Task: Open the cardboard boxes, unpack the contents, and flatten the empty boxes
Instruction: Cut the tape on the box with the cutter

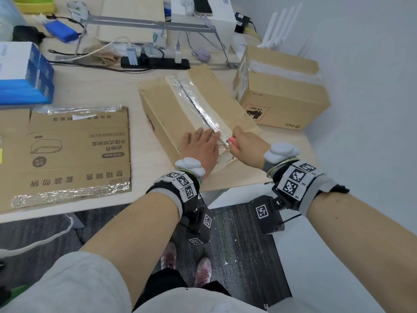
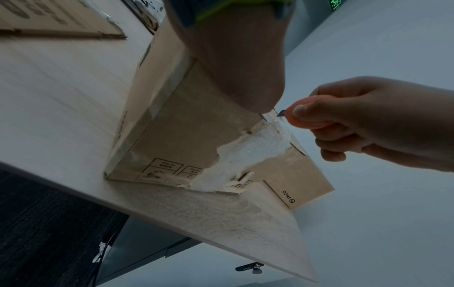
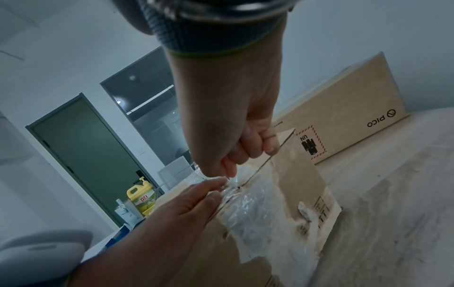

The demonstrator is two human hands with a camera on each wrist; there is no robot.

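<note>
A long cardboard box (image 1: 176, 102) lies slanted on the pale table, its top seam covered by clear tape (image 1: 198, 102). My left hand (image 1: 200, 145) lies flat on the near end of its top, fingers straight (image 3: 196, 196). My right hand (image 1: 246, 145) grips a small orange box cutter (image 2: 301, 114) in a fist; the blade tip meets the tape at the seam's near end (image 3: 230, 178). On the box's near end face (image 2: 196, 139), tape and torn white paper show. A second box marked PICO (image 1: 282, 98) stands shut at the right.
A flattened printed carton (image 1: 74, 150) lies on the left of the table (image 1: 101, 86). Blue and white boxes (image 1: 24, 73), a power strip (image 1: 155, 62), cables and white devices crowd the back. The table's front edge and right corner (image 2: 270, 229) are close to the box.
</note>
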